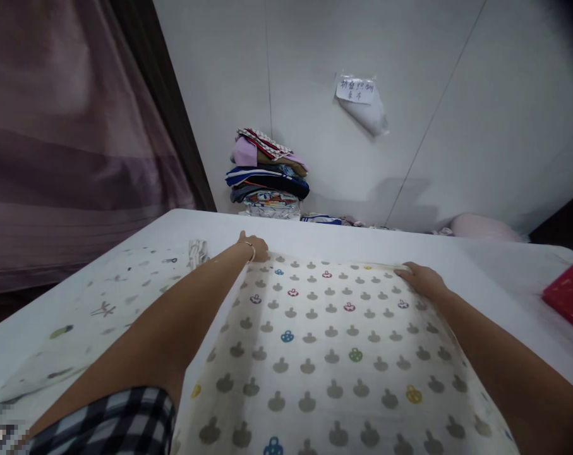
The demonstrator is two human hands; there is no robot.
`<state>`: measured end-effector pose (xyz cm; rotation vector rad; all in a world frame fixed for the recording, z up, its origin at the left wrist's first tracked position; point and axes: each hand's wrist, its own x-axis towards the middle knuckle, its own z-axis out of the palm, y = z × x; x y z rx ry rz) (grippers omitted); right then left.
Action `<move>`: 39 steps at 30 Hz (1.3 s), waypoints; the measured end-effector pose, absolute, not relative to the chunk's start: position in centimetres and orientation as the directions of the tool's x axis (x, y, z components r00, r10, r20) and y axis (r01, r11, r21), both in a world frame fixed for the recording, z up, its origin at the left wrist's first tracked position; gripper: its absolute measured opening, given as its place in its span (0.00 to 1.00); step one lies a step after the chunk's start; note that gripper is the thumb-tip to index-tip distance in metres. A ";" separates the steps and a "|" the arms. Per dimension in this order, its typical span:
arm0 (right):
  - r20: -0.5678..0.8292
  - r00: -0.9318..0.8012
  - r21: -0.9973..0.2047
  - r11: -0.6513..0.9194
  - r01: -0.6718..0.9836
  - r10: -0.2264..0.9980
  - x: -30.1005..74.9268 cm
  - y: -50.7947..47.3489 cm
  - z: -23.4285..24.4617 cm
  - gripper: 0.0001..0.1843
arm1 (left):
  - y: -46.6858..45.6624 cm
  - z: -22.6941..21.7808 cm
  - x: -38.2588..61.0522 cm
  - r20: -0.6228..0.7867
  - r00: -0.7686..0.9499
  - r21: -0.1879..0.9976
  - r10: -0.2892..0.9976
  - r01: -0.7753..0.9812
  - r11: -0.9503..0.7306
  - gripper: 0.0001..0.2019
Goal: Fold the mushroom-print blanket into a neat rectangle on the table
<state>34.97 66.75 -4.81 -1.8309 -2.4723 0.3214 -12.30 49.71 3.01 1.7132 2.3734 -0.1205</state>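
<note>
A cream cloth (314, 344) printed with grey and coloured mushrooms spreads over the near middle of the white table (362, 237). My left hand (258, 246), a thin bracelet at its wrist, is closed at the cloth's far left corner; its fingertips are partly hidden. At the far right corner my right hand (424, 278) pinches the edge between thumb and fingers. The far edge runs fairly straight between both hands, and the near part passes out of the bottom of the view.
Left of my arm lies another pale printed cloth (125, 284), with a small crumpled striped fabric (198, 254) by it. Folded fabrics form a stack (270, 174) against the wall. A red item (570, 294) sits at the right edge. A paper note (357, 90) hangs on the wall.
</note>
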 end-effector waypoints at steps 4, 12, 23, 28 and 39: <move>-0.101 -0.292 -0.181 0.271 0.945 0.951 34.8 67.0 -4.4 0.33 | 50.4 2.9 -12.3 -0.238 -0.341 0.076 0.909 0.927 0.367 0.04; -0.099 -0.308 -0.295 0.268 0.917 0.946 34.0 66.3 -3.3 0.31 | 50.5 3.2 -13.1 -0.225 -0.328 0.259 0.917 0.887 0.381 0.11; -0.089 -0.307 -0.521 0.218 0.825 0.947 33.8 68.0 -3.8 0.21 | 50.1 0.0 -12.8 -0.064 -0.405 0.074 0.912 0.909 0.409 0.24; -0.121 -0.286 -0.417 0.213 0.884 0.951 33.5 67.9 -3.5 0.24 | 49.7 -1.7 -12.3 0.016 -0.472 0.135 0.882 0.875 0.466 0.23; 0.242 -0.712 -0.094 0.746 0.660 0.660 29.6 65.3 -3.9 0.18 | 49.9 -2.4 -4.4 0.186 0.087 0.083 0.979 0.991 -0.104 0.14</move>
